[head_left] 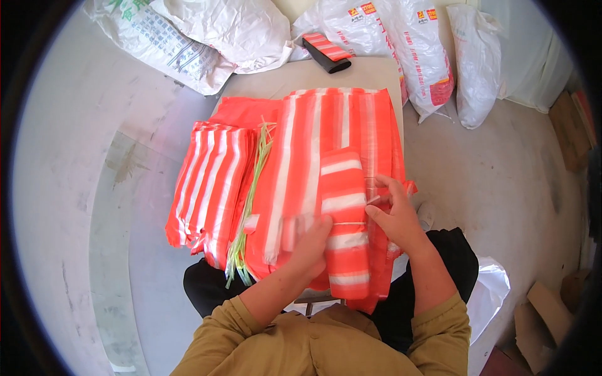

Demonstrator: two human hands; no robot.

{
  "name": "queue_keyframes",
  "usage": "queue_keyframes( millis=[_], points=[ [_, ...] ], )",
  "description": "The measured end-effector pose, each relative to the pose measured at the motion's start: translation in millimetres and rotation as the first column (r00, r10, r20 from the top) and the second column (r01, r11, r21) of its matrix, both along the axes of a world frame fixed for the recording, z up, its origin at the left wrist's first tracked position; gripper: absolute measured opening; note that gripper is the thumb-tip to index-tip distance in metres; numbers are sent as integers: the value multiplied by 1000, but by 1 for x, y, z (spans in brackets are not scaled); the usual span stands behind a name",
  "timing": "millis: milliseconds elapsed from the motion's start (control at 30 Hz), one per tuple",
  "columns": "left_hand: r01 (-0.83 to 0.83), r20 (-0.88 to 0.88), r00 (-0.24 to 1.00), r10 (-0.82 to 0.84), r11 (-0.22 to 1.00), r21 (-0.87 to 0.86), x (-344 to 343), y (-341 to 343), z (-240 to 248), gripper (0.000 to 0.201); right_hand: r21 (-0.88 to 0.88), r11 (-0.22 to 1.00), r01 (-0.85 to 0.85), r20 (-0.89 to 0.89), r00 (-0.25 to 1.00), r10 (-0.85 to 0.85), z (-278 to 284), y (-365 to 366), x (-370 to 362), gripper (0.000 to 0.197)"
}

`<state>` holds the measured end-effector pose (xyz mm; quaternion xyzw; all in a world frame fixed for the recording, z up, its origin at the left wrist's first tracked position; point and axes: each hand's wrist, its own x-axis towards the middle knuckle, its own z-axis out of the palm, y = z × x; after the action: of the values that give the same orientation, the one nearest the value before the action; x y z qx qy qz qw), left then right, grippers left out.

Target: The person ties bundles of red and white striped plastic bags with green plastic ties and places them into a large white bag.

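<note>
A folded bundle of red-and-white striped plastic bags (345,257) lies lengthwise on a wide stack of the same bags (295,138). A thin pale tie (348,223) crosses the bundle's middle. My left hand (310,247) closes on the bundle's left edge, its fingers partly hidden and a little blurred. At the right edge my right hand (398,213) has thumb and fingers curled together, with a small pale tip between them that I cannot make out. Left of the wide stack lie green tie strips (251,200) and a second stack of striped bags (210,182).
The bags rest on a beige tabletop (263,81) before my knees. At its far edge lies a small striped roll with a black part (327,53). Full white sacks (219,31) stand behind it. Cardboard boxes (570,131) are along the right side.
</note>
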<state>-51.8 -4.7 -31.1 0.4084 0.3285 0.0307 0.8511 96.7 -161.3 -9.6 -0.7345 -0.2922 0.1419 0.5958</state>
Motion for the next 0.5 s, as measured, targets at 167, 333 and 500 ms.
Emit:
queue_keyframes(
  millis=[167,333,500],
  points=[
    [-48,-48,998,44,993,-105,1,4,-4,40,-3,974,-228,-133,965,226,17,-11,-3,33],
    [15,-19,1000,-16,996,-86,0,6,-5,43,-48,970,-238,67,968,241,17,-10,-7,29],
    [98,-11,995,-98,995,2,0,9,-10,50,-133,975,-177,430,876,218,10,-5,-8,25]
  ],
)
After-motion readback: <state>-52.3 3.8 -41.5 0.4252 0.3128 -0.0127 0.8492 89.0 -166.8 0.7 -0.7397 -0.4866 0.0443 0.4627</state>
